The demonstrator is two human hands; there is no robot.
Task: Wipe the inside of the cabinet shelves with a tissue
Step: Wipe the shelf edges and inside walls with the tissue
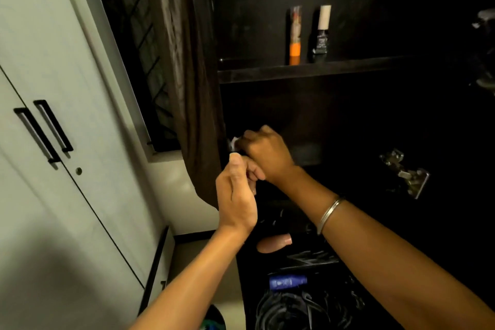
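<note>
Both hands, left hand (235,195) and right hand (263,151), pinch my tissue (234,141); I should bunch it firmly before wiping the cabinet shelf (308,71).

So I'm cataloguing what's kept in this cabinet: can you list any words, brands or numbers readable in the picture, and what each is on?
No text can be read in this picture.
Orange-based tube on the upper shelf: printed pattern, too blurred to read.
Dark bottle with white cap beside it: pale label marks, too small to read.
Blue bottle lying below the hands: a light logo, illegible.
Tissue in the right hand: no print visible.
</note>
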